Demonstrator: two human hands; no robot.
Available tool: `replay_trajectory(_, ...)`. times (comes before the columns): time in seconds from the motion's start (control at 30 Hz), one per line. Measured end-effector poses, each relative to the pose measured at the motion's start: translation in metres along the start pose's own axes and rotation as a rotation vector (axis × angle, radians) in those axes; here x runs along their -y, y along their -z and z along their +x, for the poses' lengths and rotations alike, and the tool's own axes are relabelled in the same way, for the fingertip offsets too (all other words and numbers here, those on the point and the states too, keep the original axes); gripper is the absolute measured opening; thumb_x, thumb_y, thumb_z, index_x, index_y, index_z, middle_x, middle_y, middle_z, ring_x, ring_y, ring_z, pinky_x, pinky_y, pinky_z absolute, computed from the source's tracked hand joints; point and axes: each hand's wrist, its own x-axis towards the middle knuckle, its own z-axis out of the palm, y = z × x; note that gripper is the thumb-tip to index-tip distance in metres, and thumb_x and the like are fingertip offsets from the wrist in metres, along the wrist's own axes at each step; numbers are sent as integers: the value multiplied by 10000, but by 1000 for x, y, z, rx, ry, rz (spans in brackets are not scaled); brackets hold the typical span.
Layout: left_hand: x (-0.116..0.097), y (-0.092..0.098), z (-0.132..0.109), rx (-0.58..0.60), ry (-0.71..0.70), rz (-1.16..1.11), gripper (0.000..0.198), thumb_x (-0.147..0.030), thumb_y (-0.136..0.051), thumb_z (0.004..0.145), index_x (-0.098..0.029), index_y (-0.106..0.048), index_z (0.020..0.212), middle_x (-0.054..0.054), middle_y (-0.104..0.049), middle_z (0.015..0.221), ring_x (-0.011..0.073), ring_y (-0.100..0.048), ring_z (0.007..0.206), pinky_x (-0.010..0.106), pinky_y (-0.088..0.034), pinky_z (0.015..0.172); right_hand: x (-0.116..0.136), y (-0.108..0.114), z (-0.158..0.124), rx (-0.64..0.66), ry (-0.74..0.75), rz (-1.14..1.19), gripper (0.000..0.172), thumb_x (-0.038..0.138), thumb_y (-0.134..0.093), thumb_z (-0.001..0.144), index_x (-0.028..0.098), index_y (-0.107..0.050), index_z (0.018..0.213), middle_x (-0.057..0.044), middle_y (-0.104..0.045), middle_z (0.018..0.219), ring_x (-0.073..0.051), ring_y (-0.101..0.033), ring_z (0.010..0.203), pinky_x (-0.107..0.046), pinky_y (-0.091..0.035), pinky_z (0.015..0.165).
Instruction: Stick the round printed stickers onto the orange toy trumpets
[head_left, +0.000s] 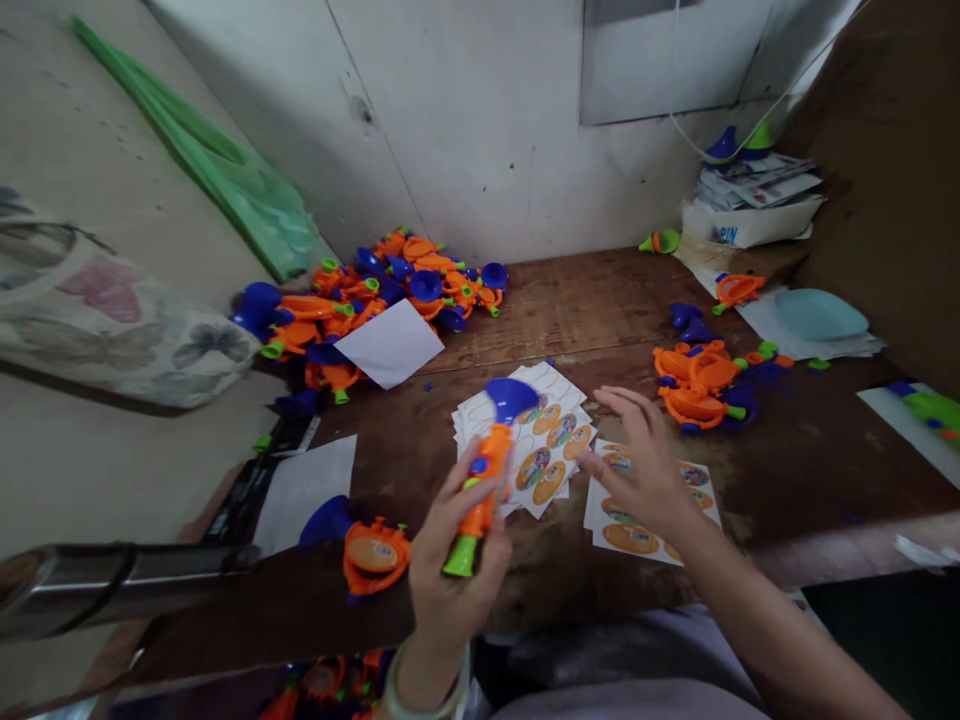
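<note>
I'm holding my left grip (454, 545) closed around the orange body of a plastic toy horn (489, 470), well above the wooden counter (592, 310), its blue bell (511, 398) left free of the hold, while I'm holding my right grip (643, 465) open over a sheet of oval stickers (626, 540).

The light is soft and fairly dim, with no source in view, and the white wall (480, 120) looks greyish. Faint glare sheens the wooden counter (795, 470), and shadows stay diffuse. The left hand (457, 560) and plastic toy (484, 490) look slightly soft, while the right hand (645, 465) looks sharper. Wide-angle distortion bends the frame's edges, stretching the metal tube (112, 590).
</note>
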Motion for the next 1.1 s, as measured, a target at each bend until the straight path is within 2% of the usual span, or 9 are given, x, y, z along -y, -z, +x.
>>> replay_trajectory(0.13,48,61,-21,125,-79,559,547,-78,-654,936,-350,-742,1403,65,-621,1637,383,-483,1596,608,-480,1266,-35,-12,9,209,-202,-225,450,360,-682,980,209,-607,1397,-181,-738,1357,-398,-676,1271,-579,-535,1047)
replay_trajectory(0.23,78,93,-40,427,45,803,476,-178,-611,966,-300,-760,1401,125,-559,1684,458,-326,1662,753,-395,1260,-43,-29,19,314,-252,-253,509,311,-756,932,170,-609,1398,-222,-733,1378,-428,-665,1299,-562,-530,1041)
replay_trajectory(0.4,84,87,-49,618,156,939,576,-296,-727,868,-193,-737,1435,221,-436,1747,519,-199,1684,843,-184,1275,-35,-56,30,420,-305,-266,662,173,-913,750,193,-638,1351,-204,-752,1327,-422,-676,1269,-536,-512,1062)
replay_trajectory(0.57,81,34,-43,475,157,695,514,-335,-622,1009,-176,-672,1495,242,-481,1716,477,-251,1685,786,-289,1280,-39,-60,30,349,-329,-159,536,51,-751,819,208,-618,1314,-178,-744,1273,-356,-692,1208,-494,-524,1036)
replay_trajectory(0.73,83,-9,-30,167,537,152,1079,-530,-816,904,-176,-255,1755,252,-109,1851,427,-81,1718,671,-234,1352,-48,-39,29,213,-284,113,387,165,-608,956,214,-501,1325,-34,-701,977,-222,-717,895,-360,-588,829)
replay_trajectory(0.8,76,-18,-20,62,742,-188,1124,-612,-843,861,-212,-284,1751,238,-243,1829,431,-231,1692,618,-316,1339,-48,-33,26,166,-254,226,387,247,-609,978,229,-449,1331,-9,-681,952,-200,-718,858,-328,-601,766)
replay_trajectory(0.93,46,-31,2,-32,1064,-795,896,-558,-936,755,-184,-643,1515,202,-761,1426,475,-659,1410,624,-586,1141,-42,-34,18,119,-194,365,341,352,-635,992,273,-466,1277,8,-689,921,-194,-738,824,-309,-620,687)
replay_trajectory(1.0,27,-36,10,-123,1195,-930,790,-318,-1005,669,-201,-727,1399,145,-837,1280,451,-721,1333,598,-614,1118,-37,-34,14,71,-171,361,341,379,-669,982,270,-505,1260,-19,-703,956,-216,-738,832,-350,-636,700)
replay_trajectory(1.1,5,-44,17,-245,1224,-877,646,-208,-974,703,-242,-770,1314,101,-851,1255,383,-777,1256,537,-642,1088,-23,-26,7,-50,-140,292,345,386,-691,985,248,-590,1284,-140,-700,1246,-309,-712,1124,-518,-625,959)
